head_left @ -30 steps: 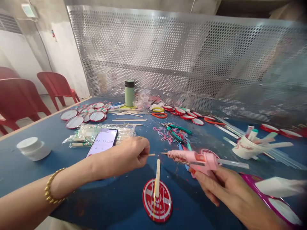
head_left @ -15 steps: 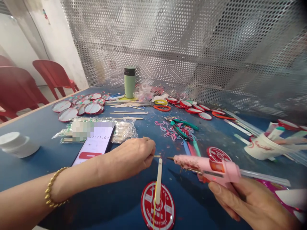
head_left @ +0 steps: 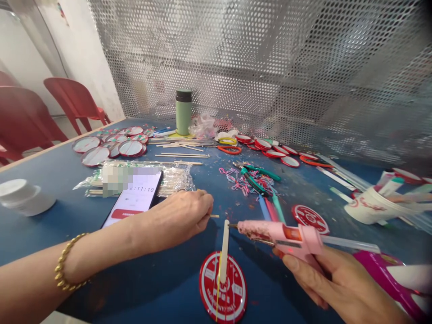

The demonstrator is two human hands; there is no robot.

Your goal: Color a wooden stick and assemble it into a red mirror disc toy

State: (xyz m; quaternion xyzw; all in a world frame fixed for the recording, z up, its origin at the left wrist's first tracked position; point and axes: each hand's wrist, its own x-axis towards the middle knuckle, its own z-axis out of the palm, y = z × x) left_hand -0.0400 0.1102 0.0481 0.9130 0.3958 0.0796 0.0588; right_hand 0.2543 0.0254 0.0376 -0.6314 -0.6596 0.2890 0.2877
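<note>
My right hand [head_left: 337, 279] is wrapped round the handle of a pink hot glue gun [head_left: 308, 240], with a clear glue stick poking out of its back. Its nozzle is at the upper end of a flat craft stick [head_left: 224, 252]; whether they touch I cannot tell. The craft stick lies over a round red lid [head_left: 236, 294] with white print and juts past its far edge. Left of that end, my left hand [head_left: 191, 209] pinches a thin wooden stick [head_left: 214, 216], of which only the tip shows.
A phone [head_left: 135, 193] leans by bagged sticks [head_left: 178, 177]. Green-handled pliers [head_left: 253, 180] rest on colourful clips. Round lids [head_left: 96, 156] lie at left and back. A white cup [head_left: 367, 207] of pens, a white jar [head_left: 27, 198] and a green bottle [head_left: 183, 112] are around.
The glue gun has moved left, bringing its nozzle to the craft stick's upper end. My left hand, with the thin stick, has shifted slightly left, away from that end.
</note>
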